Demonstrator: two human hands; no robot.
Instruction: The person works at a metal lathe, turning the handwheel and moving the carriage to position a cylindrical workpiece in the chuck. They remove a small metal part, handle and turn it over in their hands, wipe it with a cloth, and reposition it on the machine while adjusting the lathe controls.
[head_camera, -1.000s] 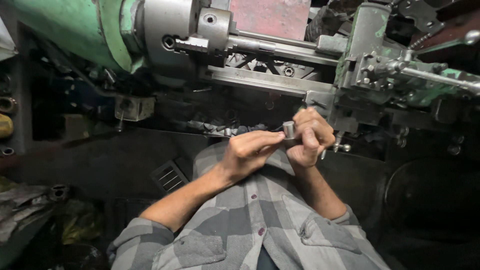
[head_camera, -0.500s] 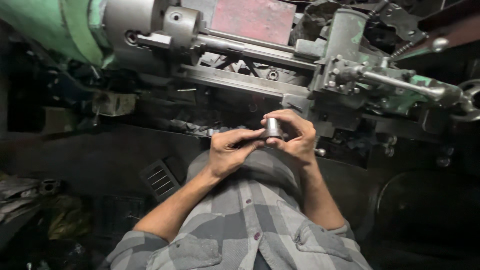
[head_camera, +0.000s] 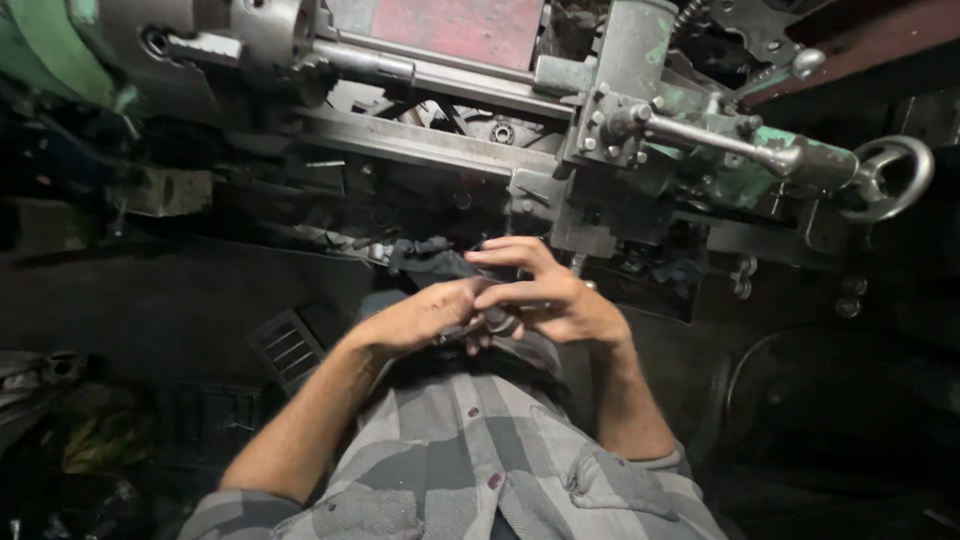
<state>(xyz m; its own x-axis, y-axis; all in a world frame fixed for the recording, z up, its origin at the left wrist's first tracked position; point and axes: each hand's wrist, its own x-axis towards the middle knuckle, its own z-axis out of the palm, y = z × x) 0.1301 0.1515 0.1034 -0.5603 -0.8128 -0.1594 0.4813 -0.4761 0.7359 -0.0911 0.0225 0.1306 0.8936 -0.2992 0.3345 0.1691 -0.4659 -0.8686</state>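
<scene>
Head view: left hand (head_camera: 425, 318) and right hand (head_camera: 550, 295) both closed around small metal part (head_camera: 492, 320), before lathe (head_camera: 620, 130).

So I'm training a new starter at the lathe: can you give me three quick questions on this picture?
1. True or false: both hands meet in front of the person's chest.
2. Which hand lies on top? A) left hand B) right hand
3. What round part sits at the far right of the lathe?

Key: 1 true. 2 B. 3 a handwheel. What the hands hold is mostly hidden: a small dark part.
</scene>
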